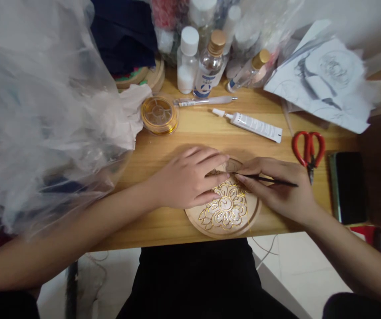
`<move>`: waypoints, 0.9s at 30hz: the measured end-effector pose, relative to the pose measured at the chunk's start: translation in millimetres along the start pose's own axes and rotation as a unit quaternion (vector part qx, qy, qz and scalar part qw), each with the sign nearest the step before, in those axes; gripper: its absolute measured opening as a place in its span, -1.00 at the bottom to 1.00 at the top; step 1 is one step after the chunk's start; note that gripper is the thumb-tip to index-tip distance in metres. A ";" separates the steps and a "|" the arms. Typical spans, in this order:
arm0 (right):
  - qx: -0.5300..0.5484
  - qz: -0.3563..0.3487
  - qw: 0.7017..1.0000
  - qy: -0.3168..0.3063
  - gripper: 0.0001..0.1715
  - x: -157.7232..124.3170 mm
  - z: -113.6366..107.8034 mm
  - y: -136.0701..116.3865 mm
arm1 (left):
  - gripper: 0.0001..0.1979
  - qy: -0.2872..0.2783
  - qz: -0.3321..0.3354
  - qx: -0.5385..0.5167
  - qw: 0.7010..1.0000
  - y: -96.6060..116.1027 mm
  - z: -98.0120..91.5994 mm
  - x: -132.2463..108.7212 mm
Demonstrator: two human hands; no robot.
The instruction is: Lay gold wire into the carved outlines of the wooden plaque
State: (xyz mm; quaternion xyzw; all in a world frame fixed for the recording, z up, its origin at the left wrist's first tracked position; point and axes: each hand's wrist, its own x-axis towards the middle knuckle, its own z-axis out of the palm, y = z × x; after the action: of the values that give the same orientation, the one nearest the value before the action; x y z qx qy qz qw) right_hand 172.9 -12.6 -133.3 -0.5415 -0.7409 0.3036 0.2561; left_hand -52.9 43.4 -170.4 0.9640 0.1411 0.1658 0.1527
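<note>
A round wooden disc [195, 219] lies near the table's front edge and bears a flower pattern [225, 204] outlined in gold wire. My left hand [190, 177] rests flat on its upper left part, fingers spread and pointing right. From the right, my right hand [280, 186] pinches a thin dark tool [263, 178], probably tweezers. The tool's tip is at the upper part of the disc, close to my left fingertips. A loose gold wire trails off the disc's lower right edge.
Behind the disc are a spool of gold wire [159, 114], a pen [206, 101], a white tube [257, 126] and several bottles [206, 66]. Red-handled pliers [308, 150] and a phone [347, 188] lie right. Clear plastic [44, 110] covers the left; printed papers [326, 79] lie back right.
</note>
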 end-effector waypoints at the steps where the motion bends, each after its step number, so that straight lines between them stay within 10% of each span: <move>1: 0.000 -0.004 1.000 0.004 -0.96 -0.9 0.6 -0.2 | -0.65 -0.001 -0.002 0.000 1.000 0.0 0.0 0.1; 27: 0.076 -0.061 0.995 -0.017 -0.83 -3.9 -3.3 25.7 | -0.63 -0.039 0.003 0.008 0.999 -1.3 -2.5 3.8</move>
State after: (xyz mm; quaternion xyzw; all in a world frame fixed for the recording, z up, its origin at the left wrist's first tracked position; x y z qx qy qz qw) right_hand 193.0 -9.8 -150.0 -0.4690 -0.7515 0.3522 0.3019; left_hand -50.6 46.5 -167.5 0.9714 0.1335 0.1276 0.1494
